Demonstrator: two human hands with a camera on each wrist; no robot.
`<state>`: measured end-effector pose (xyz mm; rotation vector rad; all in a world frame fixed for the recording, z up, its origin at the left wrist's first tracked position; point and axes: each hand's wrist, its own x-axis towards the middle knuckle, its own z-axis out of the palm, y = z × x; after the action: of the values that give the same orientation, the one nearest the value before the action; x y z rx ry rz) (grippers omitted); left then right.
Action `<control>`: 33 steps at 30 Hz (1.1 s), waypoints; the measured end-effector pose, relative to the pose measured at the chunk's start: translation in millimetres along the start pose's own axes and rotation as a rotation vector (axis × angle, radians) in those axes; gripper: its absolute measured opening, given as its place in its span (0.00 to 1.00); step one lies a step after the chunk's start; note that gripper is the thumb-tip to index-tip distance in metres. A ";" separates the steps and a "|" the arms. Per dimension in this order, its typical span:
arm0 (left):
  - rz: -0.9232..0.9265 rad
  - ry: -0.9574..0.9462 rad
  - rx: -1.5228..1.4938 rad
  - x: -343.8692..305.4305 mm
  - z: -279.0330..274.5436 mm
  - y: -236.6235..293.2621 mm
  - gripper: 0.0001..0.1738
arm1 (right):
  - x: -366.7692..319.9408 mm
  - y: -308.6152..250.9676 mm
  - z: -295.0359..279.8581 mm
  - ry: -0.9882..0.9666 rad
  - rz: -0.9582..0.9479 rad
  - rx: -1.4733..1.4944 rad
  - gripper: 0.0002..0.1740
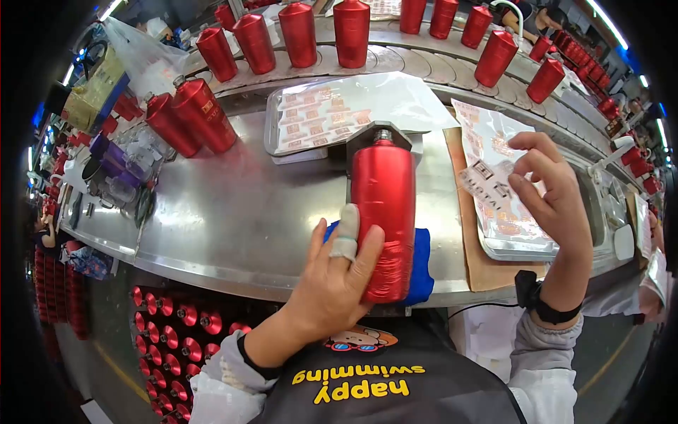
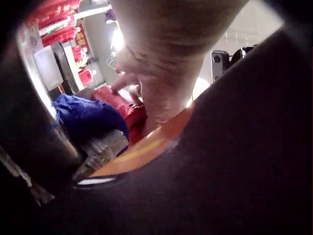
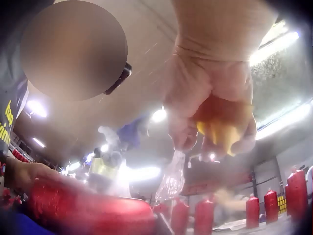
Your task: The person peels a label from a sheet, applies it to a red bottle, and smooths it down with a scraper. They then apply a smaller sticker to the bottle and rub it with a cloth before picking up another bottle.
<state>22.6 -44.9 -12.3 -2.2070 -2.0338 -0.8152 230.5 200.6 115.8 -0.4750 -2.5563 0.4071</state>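
Note:
A red bottle [image 1: 385, 205] lies in a dark cradle [image 1: 406, 138], its bare threaded neck pointing away from the person. My left hand [image 1: 332, 286] holds its lower left side, the thumb over the bottle and a pale cover on one finger. Blue cloth [image 1: 422, 265] shows beneath the bottle's near end. To the right, my right hand [image 1: 554, 191] pinches a clear printed sticker [image 1: 487, 185] between thumb and finger, above a sticker sheet [image 1: 512, 222]. In the right wrist view, the clear film [image 3: 171, 177] hangs from the fingertips.
Several red bottles [image 1: 298, 35] stand along a curved conveyor [image 1: 395, 65] at the back. Two more bottles [image 1: 205, 116] stand at left. Another tray [image 1: 272, 138] with sticker sheets lies behind the cradle. Brown cardboard [image 1: 466, 254] lies under the right tray. Purple tools [image 1: 116, 159] sit far left.

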 end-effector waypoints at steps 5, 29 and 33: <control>0.037 0.122 -0.020 9.1 -9.8 5.0 0.61 | 4.6 -24.4 2.8 -0.045 -0.140 0.076 0.07; -0.393 0.211 -1.219 59.8 5.0 -26.0 0.53 | 54.5 -22.2 99.1 -0.078 -0.173 0.264 0.08; -0.408 0.213 -1.181 61.9 8.8 -26.5 0.52 | 51.3 -18.4 113.3 0.003 -0.131 0.278 0.08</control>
<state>1.3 19.1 -4.0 -1.7938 -2.1521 -2.6932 124.6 183.0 50.4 -0.2055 -2.4590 0.6990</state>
